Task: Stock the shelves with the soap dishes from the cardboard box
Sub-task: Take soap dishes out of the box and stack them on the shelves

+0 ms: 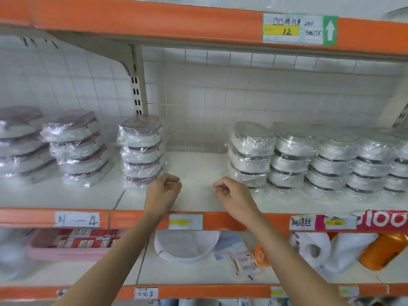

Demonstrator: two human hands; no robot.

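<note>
Both hands hover over the bare middle stretch of the white shelf (198, 164), just behind its orange front edge. The left hand (164, 189) has its fingers curled into a loose fist and holds nothing. The right hand (231, 194) is likewise curled, gripping nothing. The hands are apart, neither touching any item.

Plastic-wrapped soap dishes stand in stacks on the same shelf. A stack of brown-topped dishes (141, 151) stands just beside the left hand, with two more stacks (77, 149) toward the shelf's left end. Grey-white stacks (251, 155) fill the right end, starting near the right hand.

A price label (293, 29) sits on the upper shelf's front edge.
</note>
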